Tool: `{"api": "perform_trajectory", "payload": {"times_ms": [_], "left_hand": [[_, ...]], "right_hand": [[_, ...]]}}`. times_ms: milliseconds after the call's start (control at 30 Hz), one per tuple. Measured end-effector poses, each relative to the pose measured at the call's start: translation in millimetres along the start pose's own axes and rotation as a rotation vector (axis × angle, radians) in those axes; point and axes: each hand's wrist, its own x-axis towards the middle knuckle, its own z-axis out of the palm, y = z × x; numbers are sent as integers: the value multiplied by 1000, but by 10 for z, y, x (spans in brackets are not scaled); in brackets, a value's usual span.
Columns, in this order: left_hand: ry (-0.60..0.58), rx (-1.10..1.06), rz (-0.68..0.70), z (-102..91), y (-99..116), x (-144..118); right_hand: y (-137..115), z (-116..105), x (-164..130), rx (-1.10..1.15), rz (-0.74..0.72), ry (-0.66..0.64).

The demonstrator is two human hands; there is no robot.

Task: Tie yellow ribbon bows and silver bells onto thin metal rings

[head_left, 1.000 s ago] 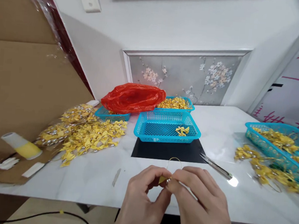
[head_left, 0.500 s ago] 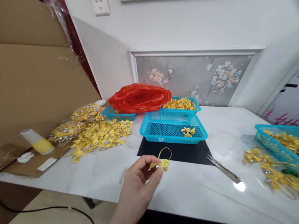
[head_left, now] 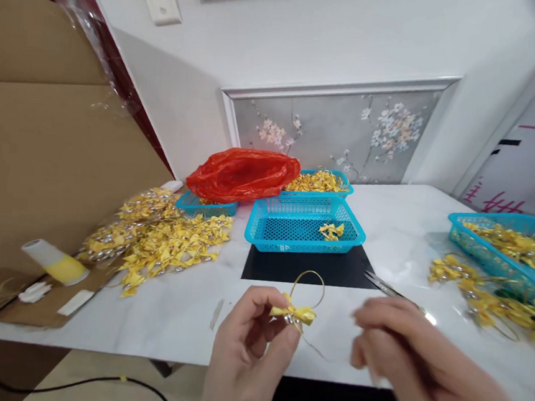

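Between the thumb and forefinger of my left hand (head_left: 254, 349) is a small yellow ribbon bow (head_left: 302, 314) with silvery beads at its middle. A thin gold loop rises above the bow, and a fine loose strand trails from its lower right. My right hand (head_left: 404, 350) is to the right of the bow, apart from it and blurred by motion; its fingers are bent, and I cannot make out anything in them. Beyond the hands, tweezers (head_left: 382, 284), partly hidden by my right hand, lie on the white table.
A blue basket (head_left: 303, 248) holding a few bows stands on a black mat (head_left: 271, 268). Heaped yellow bows (head_left: 175, 239) lie left, near a thread cone (head_left: 56, 263). A red plastic bag (head_left: 241, 174) sits behind. Another blue basket (head_left: 474, 242) stands right, beside loose bows (head_left: 483, 300).
My right hand has come into view from the right, over the near part of the tweezers. The bow now appears larger, its loop and trailing strand showing more. The view has shifted slightly.
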Motion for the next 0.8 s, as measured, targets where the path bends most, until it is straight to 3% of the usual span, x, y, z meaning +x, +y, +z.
{"api": "perform_trajectory", "payload": {"times_ms": [100, 267, 400, 533, 600, 667, 800], "left_hand": [[-42, -31, 28, 54, 27, -62], [-114, -13, 98, 63, 11, -54], [-158, -17, 4, 57, 30, -23], [-117, -112, -68, 85, 53, -16], [-131, -165, -125, 84, 52, -14], [-147, -210, -207, 65, 50, -9], [-95, -179, -287, 8, 56, 5]], "right_hand": [[-99, 192, 131, 223, 101, -189], [-111, 317, 221, 293, 178, -218], [-172, 277, 259, 426, 398, -313], [-225, 316, 291, 671, 685, -325], [-207, 335, 283, 753, 744, -336], [-162, 311, 261, 747, 693, -352], [-82, 142, 190, 385, 346, -233]]}}
